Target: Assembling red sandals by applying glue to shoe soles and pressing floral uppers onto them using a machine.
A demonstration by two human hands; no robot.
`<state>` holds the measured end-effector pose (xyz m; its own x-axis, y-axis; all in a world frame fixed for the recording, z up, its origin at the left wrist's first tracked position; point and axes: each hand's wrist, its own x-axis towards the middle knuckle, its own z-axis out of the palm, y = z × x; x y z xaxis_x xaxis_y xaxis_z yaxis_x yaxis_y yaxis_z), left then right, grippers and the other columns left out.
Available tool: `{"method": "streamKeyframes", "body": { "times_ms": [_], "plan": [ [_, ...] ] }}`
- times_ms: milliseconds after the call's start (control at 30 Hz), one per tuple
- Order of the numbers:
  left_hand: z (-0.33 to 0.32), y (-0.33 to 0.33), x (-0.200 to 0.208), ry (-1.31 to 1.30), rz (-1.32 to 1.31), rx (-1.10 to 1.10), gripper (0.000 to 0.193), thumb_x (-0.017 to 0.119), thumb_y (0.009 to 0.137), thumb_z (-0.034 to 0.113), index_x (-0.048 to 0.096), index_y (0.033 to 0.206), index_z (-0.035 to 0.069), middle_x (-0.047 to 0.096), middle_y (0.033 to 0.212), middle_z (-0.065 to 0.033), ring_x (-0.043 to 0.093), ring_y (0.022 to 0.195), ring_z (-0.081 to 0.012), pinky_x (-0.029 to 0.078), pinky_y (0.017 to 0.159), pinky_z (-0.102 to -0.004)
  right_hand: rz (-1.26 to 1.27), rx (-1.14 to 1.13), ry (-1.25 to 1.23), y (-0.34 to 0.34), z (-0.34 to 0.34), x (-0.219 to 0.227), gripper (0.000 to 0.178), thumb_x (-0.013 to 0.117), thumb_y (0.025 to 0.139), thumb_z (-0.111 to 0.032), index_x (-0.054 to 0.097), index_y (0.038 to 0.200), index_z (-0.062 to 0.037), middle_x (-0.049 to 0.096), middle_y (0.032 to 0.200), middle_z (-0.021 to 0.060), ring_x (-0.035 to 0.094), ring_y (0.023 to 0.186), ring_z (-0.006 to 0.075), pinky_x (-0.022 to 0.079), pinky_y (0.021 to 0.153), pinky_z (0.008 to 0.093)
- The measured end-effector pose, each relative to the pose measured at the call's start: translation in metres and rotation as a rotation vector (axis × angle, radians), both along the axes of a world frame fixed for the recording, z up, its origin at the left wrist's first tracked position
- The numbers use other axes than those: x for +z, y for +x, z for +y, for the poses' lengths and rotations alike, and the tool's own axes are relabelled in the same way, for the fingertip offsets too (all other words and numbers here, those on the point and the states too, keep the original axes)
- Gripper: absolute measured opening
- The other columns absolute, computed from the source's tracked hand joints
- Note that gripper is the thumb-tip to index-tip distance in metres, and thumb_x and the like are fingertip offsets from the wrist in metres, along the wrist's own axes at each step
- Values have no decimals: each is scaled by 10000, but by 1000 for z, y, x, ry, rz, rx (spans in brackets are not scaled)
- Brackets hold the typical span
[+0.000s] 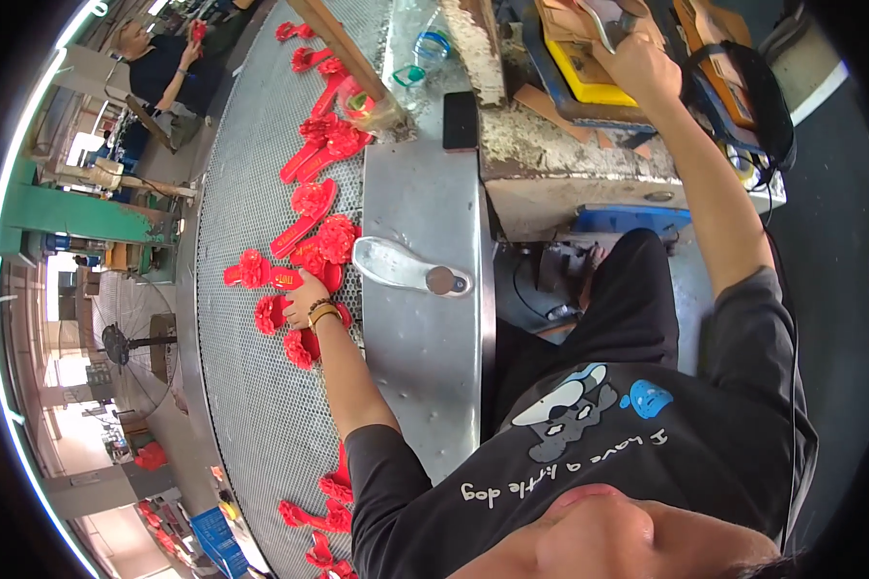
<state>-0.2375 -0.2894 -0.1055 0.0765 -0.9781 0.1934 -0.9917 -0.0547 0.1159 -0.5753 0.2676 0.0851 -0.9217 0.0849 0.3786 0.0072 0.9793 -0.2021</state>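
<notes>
My left hand [307, 299] reaches over the mesh conveyor [261, 405], its fingers spread against the red sandals there. One red sandal [285, 279] shows its heel beside my thumb, and a flower-topped sandal [270, 315] lies by my fingertips. My right hand [644, 69] is over a yellow-edged tray [589, 89], fingers closed around a silvery curved piece [599, 24]; its exact kind is unclear. Between my arms, a pale, shiny sole-shaped form [391, 262] rests on the metal ledge [420, 386], with a round brown disc [440, 281] on its narrow end.
More red sandals line the conveyor. A dark phone [461, 123], a tape roll [432, 45] and a wooden post [343, 48] stand along the ledge's far part. A black bag [758, 96] is at the right. A fan [135, 343] and a person [159, 72] are beyond the conveyor.
</notes>
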Motion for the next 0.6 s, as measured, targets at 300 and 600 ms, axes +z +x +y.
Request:
{"method": "streamKeyframes", "body": {
  "times_ms": [300, 600],
  "plan": [
    [-41, -6, -53, -193, 356, -487, 857, 743, 860, 400, 369, 1495, -38, 580, 1350, -314, 557, 1272, -400, 451, 1062, -513, 613, 17, 56, -4, 4, -22, 661, 596, 934, -587, 686, 1072, 53, 612, 1245, 254, 577, 1147, 462, 507, 977, 494],
    [-61, 23, 32, 426, 1194, -291, 331, 756, 774, 165, 728, 1030, -43, 736, 937, -160, 719, 855, -315, 587, 791, -430, 43, -29, -51, -66, 33, 38, 769, 579, 843, -628, 644, 1319, -28, 611, 1353, 280, 563, 1273, 429, 405, 1093, 497]
  ]
}}
